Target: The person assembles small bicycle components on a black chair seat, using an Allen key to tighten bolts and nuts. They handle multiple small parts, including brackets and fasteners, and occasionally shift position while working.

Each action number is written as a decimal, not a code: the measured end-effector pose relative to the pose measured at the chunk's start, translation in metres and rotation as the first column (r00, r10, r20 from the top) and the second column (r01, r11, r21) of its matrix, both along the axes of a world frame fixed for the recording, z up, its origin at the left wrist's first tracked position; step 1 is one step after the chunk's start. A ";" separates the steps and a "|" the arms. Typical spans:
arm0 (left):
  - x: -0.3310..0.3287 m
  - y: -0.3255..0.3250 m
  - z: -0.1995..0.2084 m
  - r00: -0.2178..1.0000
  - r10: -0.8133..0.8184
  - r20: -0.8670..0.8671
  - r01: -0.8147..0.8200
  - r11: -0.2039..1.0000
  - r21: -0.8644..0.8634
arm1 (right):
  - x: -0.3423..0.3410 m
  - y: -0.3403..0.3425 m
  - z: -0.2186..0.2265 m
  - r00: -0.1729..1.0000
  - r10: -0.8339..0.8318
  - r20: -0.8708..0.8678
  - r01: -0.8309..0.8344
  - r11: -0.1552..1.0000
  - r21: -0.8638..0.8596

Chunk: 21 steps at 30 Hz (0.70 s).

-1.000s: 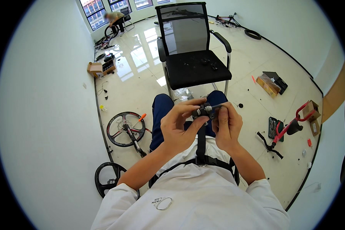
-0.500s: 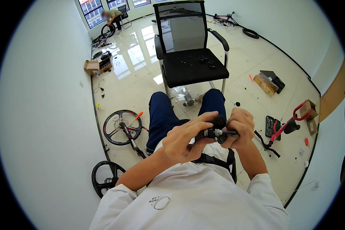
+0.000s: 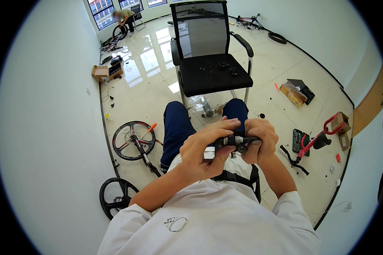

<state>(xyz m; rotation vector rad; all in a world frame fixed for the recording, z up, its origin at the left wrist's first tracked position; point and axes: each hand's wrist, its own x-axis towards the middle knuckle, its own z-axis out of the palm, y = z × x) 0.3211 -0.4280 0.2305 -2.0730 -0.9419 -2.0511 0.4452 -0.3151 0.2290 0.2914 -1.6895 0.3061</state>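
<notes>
Between both hands, over my lap, is a small black bicycle part with silver bolts, which looks like a disc brake caliper (image 3: 232,142). My left hand (image 3: 202,146) is closed on its left side, fingers over the top and thumb below. My right hand (image 3: 261,138) is closed at the right end, pinching around a short dark rod (image 3: 252,139) that sticks out of the part. The fingertips of the right hand are partly hidden. Ahead of my knees is a black mesh chair (image 3: 215,74) with small dark parts (image 3: 230,68) on its seat.
A spoked wheel with a fork (image 3: 134,140), an orange-handled screwdriver (image 3: 152,126) and a black wheel (image 3: 104,199) lie left. Right are a red bicycle frame (image 3: 315,144), a tool case (image 3: 300,140) and cartons (image 3: 341,123). Another person (image 3: 124,19) sits far back left with a wheel.
The caliper has turned a little in my hands, so a silver bolt now shows beneath it. My right hand has shifted slightly, and its thumb now shows against the rod.
</notes>
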 end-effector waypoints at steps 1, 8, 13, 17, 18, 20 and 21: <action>0.000 0.002 -0.001 0.999 -0.043 -0.006 0.043 0.999 -0.012 | -0.001 0.000 -0.002 1.000 -0.015 -0.012 0.015 1.000 -0.026; 0.036 0.002 -0.012 0.985 -0.012 0.170 0.023 0.998 -0.058 | -0.003 -0.005 -0.009 0.997 0.033 0.063 -0.026 0.993 -0.116; 0.039 0.015 -0.020 0.914 -0.008 0.406 0.040 0.997 -0.070 | -0.010 -0.013 -0.006 1.000 -0.026 0.010 0.027 0.997 -0.078; 0.029 0.018 -0.014 0.964 -0.028 0.266 0.028 1.000 0.004 | -0.007 -0.011 -0.009 1.000 -0.014 0.019 0.015 0.999 -0.048; 0.026 0.017 -0.012 0.967 -0.059 0.247 0.063 0.998 -0.005 | -0.006 -0.009 -0.006 1.000 -0.011 0.018 0.010 1.000 0.024; 0.022 0.015 -0.010 0.969 -0.131 0.211 0.138 0.990 -0.020 | -0.004 -0.003 0.004 1.000 -0.005 0.016 0.002 0.985 0.170; 0.020 0.015 -0.010 0.966 -0.171 0.194 0.179 0.983 -0.026 | -0.002 0.001 0.006 1.000 -0.014 0.027 0.007 0.974 0.226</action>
